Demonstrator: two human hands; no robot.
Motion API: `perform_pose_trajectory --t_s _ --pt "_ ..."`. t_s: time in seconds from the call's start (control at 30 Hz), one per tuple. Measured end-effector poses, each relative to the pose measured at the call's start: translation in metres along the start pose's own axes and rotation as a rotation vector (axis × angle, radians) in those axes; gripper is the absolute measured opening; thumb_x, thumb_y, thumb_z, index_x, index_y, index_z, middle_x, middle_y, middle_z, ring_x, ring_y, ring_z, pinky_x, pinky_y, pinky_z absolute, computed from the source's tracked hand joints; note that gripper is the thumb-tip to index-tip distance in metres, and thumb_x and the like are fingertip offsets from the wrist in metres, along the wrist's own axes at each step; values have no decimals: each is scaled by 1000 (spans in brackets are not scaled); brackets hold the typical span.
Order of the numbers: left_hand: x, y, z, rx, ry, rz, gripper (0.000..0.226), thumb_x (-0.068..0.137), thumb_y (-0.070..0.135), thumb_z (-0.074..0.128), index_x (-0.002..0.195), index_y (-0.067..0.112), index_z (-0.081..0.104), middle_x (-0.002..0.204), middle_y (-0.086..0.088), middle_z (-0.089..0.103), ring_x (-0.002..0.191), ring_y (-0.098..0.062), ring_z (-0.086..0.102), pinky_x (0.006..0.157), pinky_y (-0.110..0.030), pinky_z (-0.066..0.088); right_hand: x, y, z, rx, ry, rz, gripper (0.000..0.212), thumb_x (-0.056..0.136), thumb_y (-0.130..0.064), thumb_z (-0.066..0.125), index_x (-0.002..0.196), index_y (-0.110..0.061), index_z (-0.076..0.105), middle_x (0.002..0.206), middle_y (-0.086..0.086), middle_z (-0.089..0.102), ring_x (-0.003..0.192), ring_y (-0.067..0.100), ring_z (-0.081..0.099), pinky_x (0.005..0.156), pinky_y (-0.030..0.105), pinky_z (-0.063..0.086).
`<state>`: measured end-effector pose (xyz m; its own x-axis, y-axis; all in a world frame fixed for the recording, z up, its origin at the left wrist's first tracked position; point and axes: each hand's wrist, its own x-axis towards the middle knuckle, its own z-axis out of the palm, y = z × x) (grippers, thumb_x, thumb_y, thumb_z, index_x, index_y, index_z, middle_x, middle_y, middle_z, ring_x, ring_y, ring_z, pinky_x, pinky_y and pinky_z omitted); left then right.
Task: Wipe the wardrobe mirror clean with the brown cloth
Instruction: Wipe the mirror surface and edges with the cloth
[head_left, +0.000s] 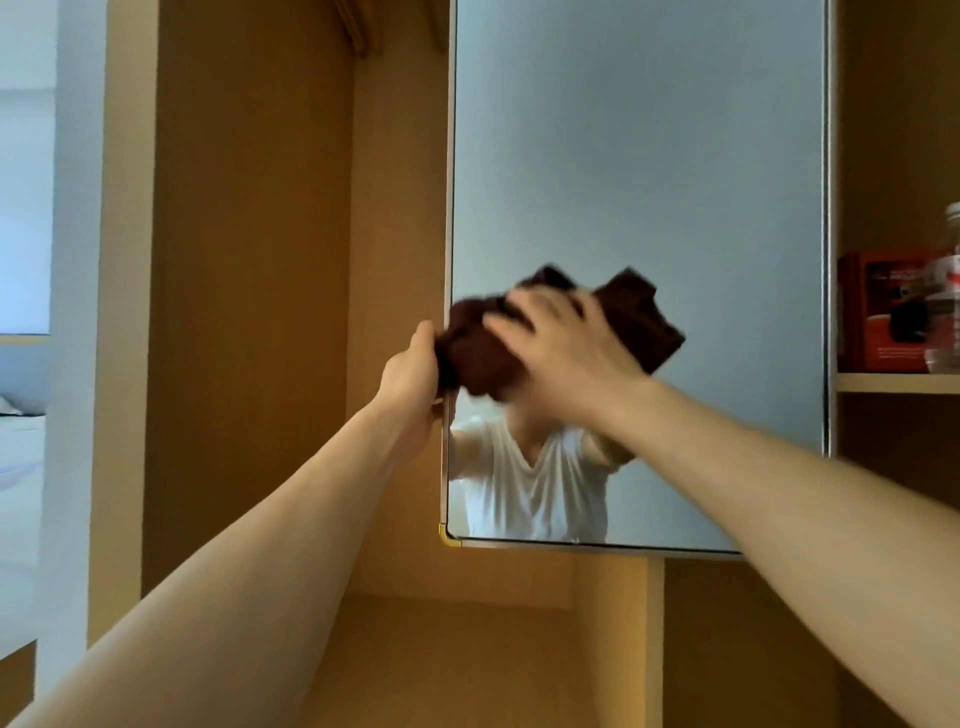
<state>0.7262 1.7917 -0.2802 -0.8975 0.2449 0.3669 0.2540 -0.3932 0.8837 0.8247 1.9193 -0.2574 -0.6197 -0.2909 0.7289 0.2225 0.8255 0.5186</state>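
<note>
The wardrobe mirror (639, 156) is a tall framed panel hanging in front of me, its left edge free. A crumpled brown cloth (644, 325) lies against the glass at mid height. My right hand (561, 353) presses flat on the cloth with its fingers spread, blurred by motion. My left hand (415, 379) grips the mirror's left edge, its fingers curled round the frame beside the cloth. The glass below reflects a person in a white shirt.
Wooden wardrobe walls (249, 260) stand to the left of the mirror. On the right a shelf (898, 382) carries a red box (883, 317) and a clear bottle (948, 291). Below is an open wooden compartment (467, 649). A bed shows at the far left.
</note>
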Motion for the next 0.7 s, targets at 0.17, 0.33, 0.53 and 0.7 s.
perform_pose_trajectory --t_s 0.17,0.33,0.53,0.7 --pt "5 -5 -4 -66 -51 -29 63 91 63 33 83 6 60 79 -8 63 76 -25 56 72 -34 44 41 -6 -13 -5 136 214 70 84 -57 52 140 -19 36 139 12 34 130 31 29 105 51 24" --pt "6 -4 -11 -244 -74 -123 63 90 67 36 98 13 67 96 -13 73 89 -29 69 79 -41 54 -24 -54 25 -20 104 53 73 76 -55 61 136 -17 44 136 15 42 128 33 37 106 51 24" --pt "-2 2 -9 89 -146 -4 40 83 47 64 86 7 62 78 -8 62 69 -22 57 67 -29 48 -111 -81 58 76 -22 -102 70 69 -56 71 126 -17 57 123 10 54 116 28 53 101 49 39" --pt "-5 4 -3 253 -80 121 26 86 33 64 73 11 57 72 -15 55 68 -24 47 64 -37 41 -153 -51 54 85 -17 -131 64 68 -54 71 118 -15 64 112 9 60 104 27 59 91 47 48"
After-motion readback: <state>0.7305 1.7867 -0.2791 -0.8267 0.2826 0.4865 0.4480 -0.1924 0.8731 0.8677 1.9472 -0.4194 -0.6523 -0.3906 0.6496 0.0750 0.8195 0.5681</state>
